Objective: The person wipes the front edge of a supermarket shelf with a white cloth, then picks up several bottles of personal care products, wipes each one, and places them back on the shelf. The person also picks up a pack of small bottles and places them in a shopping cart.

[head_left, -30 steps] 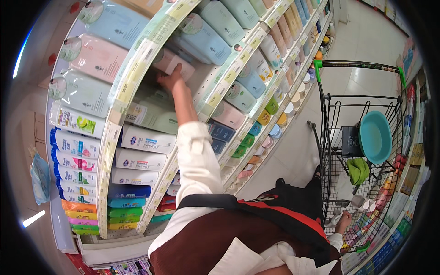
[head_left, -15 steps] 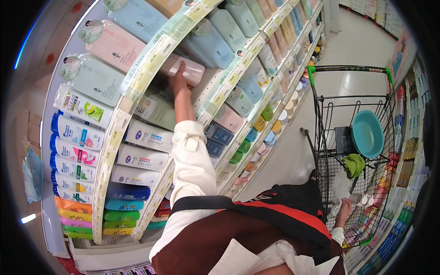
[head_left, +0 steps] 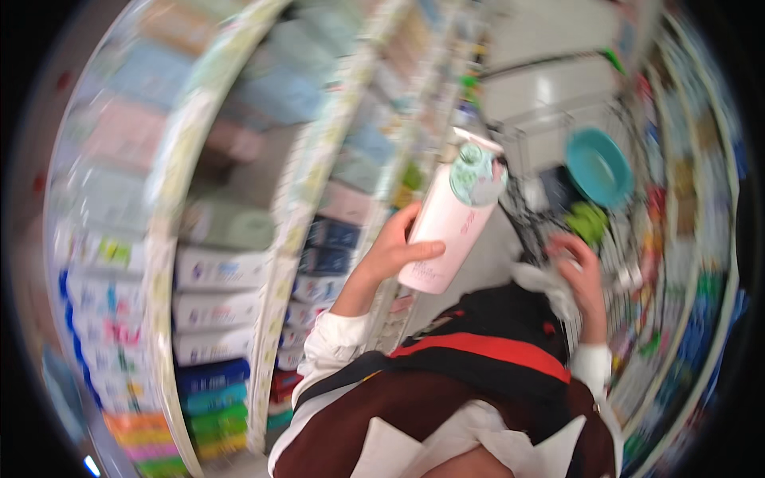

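My left hand [head_left: 398, 251] is wrapped round a pale pink bottle [head_left: 450, 231], held tilted in front of my body. The bottle has a whitish cap or pump top and a round green label with a picture near its neck. To its right, my right hand [head_left: 580, 275] is raised with fingers half bent and apart, somewhat smeared by motion. It is apart from the bottle and holds nothing that I can make out. Next to its fingers a whitish, see-through sheet or bag [head_left: 548, 285] shows, blurred.
Shelves of bottles [head_left: 215, 271] in pink, blue, green and white stand at the left. A black wire shopping cart [head_left: 550, 68] at the right carries a teal basin [head_left: 599, 169], a dark box [head_left: 556, 188] and a green cloth-like item [head_left: 587, 223]. More stocked shelves [head_left: 689, 159] line the far right.
My left hand has drawn the pink bottle off the shelf and brought it right, in front of me. My right hand has risen from low by the cart towards the bottle. The view has shifted and blurred.
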The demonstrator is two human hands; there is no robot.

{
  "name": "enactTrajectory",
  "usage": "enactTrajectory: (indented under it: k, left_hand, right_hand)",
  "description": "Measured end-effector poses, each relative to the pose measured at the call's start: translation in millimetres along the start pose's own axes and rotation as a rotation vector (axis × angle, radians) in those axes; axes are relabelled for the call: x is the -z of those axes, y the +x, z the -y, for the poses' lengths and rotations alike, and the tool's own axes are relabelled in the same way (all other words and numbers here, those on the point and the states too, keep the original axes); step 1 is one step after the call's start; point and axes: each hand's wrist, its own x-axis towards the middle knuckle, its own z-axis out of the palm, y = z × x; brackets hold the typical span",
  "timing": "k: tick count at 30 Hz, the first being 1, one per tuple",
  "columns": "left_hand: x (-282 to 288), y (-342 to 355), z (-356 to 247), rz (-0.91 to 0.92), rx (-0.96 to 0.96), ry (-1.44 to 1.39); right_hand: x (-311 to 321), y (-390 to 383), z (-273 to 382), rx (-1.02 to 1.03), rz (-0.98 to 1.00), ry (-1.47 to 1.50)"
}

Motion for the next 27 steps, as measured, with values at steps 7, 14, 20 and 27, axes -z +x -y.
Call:
enactTrajectory:
  k: [7,14,20,27]
  left_hand:
    - [-124,46,38,0.517,0.041,0.327]
    - [-163,88,61,0.711,0.005,0.419]
    - [-162,119,79,0.811,0.085,0.507]
    - [-139,140,82,0.669,0.319,0.451]
  right_hand:
    - [-1,-29,18,0.001,-0.038,0.095]
    - [76,-129,-19,-0.306,-0.723,-0.051]
    - [160,-162,-137,-0.341,-1.257,-0.346]
    - [275,-161,-302,-0.394,-1.421,-0.445]
